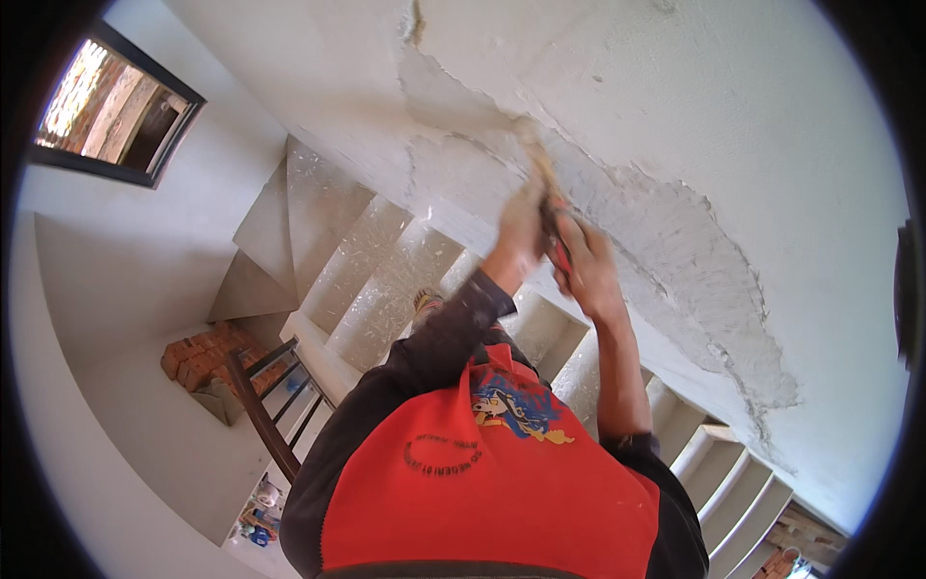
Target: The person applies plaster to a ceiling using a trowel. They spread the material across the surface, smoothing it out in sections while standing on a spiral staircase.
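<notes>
My left hand (522, 224) and right hand (585, 261) both closed around a red-handled scraper (552, 224), its blade pressed on the wall's (675, 87) peeling plaster patch (675, 251), stairs (386, 280) below me.

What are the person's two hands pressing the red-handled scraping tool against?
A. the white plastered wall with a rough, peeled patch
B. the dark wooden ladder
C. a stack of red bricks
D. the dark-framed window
A: both the left hand and right hand grip the red-handled scraping tool, its blade on the white plastered wall at the rough peeled patch.
</notes>
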`<action>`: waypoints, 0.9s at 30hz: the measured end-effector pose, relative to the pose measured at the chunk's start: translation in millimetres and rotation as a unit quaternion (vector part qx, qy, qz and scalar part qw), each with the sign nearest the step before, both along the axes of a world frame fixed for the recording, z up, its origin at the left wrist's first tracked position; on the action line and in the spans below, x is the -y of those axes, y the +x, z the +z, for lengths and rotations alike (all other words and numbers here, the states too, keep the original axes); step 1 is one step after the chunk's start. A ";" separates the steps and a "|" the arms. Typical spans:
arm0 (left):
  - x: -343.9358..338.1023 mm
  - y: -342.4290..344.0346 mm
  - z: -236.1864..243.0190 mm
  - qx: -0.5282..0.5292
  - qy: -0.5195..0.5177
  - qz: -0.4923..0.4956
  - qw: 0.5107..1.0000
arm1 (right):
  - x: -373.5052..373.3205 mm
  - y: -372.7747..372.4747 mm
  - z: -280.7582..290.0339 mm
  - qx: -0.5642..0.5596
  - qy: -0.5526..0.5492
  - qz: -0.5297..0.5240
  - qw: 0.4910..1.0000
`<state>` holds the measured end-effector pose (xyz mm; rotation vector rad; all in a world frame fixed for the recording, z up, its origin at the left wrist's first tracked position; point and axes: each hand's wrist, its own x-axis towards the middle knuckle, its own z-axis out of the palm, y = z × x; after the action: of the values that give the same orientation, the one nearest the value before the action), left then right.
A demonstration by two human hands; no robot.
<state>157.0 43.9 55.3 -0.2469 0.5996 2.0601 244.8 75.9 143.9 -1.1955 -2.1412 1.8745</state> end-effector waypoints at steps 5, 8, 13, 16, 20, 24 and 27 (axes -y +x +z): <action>13.1 -40.7 -2.6 -0.019 0.036 0.001 0.999 | 0.3 -27.6 -15.2 -0.053 0.031 0.036 0.997; 15.4 -15.1 16.1 -0.012 -0.004 -0.012 1.000 | 8.2 -12.4 1.9 -0.007 -0.027 -0.011 1.000; 19.9 -75.6 -2.8 -0.030 0.014 0.016 0.999 | -1.2 -63.9 -18.2 -0.086 0.166 0.133 0.973; 28.5 -84.8 8.9 -0.040 0.015 0.019 0.999 | 12.2 -73.2 -10.0 -0.092 0.074 0.088 0.989; 14.5 -50.3 11.8 -0.047 -0.037 0.011 0.998 | 9.8 -39.1 -4.5 -0.067 0.016 0.042 0.997; 21.2 -74.9 10.3 -0.079 0.002 0.031 0.996 | 11.0 -64.8 -4.0 -0.050 -0.001 0.038 0.998; 24.7 -78.0 9.4 -0.048 0.016 0.038 0.998 | 8.4 -60.1 -4.7 -0.068 -0.017 0.055 0.996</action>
<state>79.0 19.3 64.7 -0.1558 0.6224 2.1634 184.6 67.4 139.3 -0.9432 -2.1504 1.9804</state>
